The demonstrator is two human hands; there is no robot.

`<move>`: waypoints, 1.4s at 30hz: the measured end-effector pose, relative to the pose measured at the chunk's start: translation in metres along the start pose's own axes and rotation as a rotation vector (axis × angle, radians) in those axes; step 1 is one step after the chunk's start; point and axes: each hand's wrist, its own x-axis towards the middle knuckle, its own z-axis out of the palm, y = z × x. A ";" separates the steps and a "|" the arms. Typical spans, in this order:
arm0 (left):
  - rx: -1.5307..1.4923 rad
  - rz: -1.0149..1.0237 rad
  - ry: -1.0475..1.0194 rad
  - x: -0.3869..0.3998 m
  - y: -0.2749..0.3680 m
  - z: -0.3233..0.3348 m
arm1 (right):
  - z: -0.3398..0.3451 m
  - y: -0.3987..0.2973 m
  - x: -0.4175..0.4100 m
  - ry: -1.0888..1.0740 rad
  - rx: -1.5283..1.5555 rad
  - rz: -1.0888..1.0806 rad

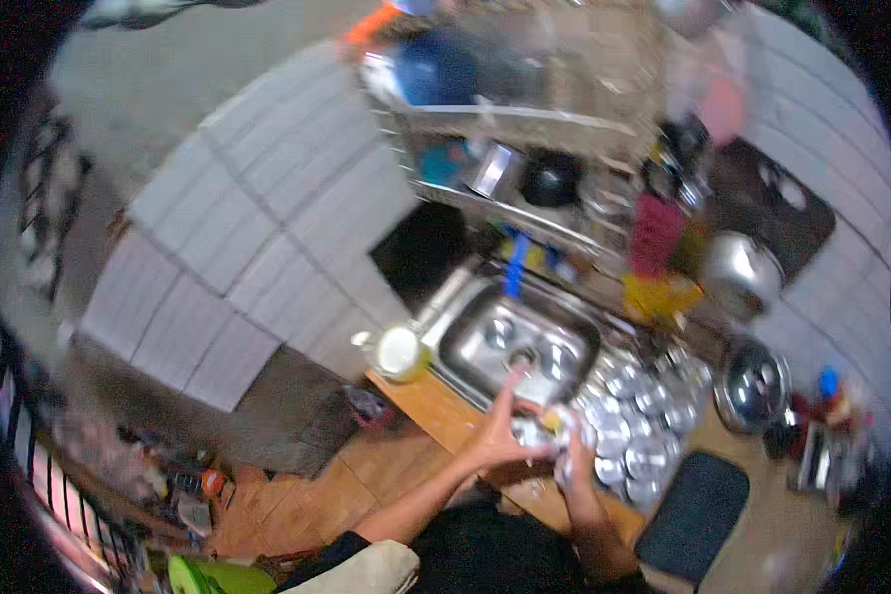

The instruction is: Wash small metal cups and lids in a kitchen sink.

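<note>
My left hand (pixel 501 438) is at the front edge of a stainless steel sink (pixel 482 334), its fingers spread around the side of a shiny metal dish (pixel 527 431). Close beside it, my right hand (pixel 579 453) has something yellowish, perhaps a sponge (pixel 552 420), at its fingertips, with white suds about it. Blur hides the exact grip of both hands. Many shiny round metal dishes (pixel 638 431) lie crowded to the right of the sink. A blue strip (pixel 517 263) hangs over the sink's back rim.
A light mug or jug (pixel 399 353) stands at the sink's left corner. Rightward are a metal pot (pixel 742 271), a round metal lid or pan (pixel 752 386) and a dark rectangular mat or board (pixel 693 517). Behind the sink stands a rack (pixel 520 204) with kitchenware. A wooden edge (pixel 431 408) runs along the front.
</note>
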 end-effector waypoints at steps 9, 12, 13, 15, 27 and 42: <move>-0.521 0.105 0.202 0.056 0.001 0.071 | 0.037 -0.034 -0.001 0.104 -0.193 -0.578; -0.461 0.026 0.246 0.068 -0.015 0.085 | 0.024 -0.034 0.006 -0.048 -0.088 -0.502; -0.516 -0.035 0.256 0.068 -0.026 0.088 | 0.018 -0.037 0.011 -0.123 -0.302 -0.652; -0.515 -0.147 0.268 0.060 -0.041 0.093 | 0.006 -0.034 0.016 -0.201 -0.520 -0.792; -0.421 -0.182 -0.174 0.024 -0.079 0.052 | 0.005 -0.032 0.010 0.210 0.355 -0.033; 0.377 0.251 -0.453 -0.005 -0.020 0.027 | -0.035 -0.042 0.015 -0.171 -0.209 0.012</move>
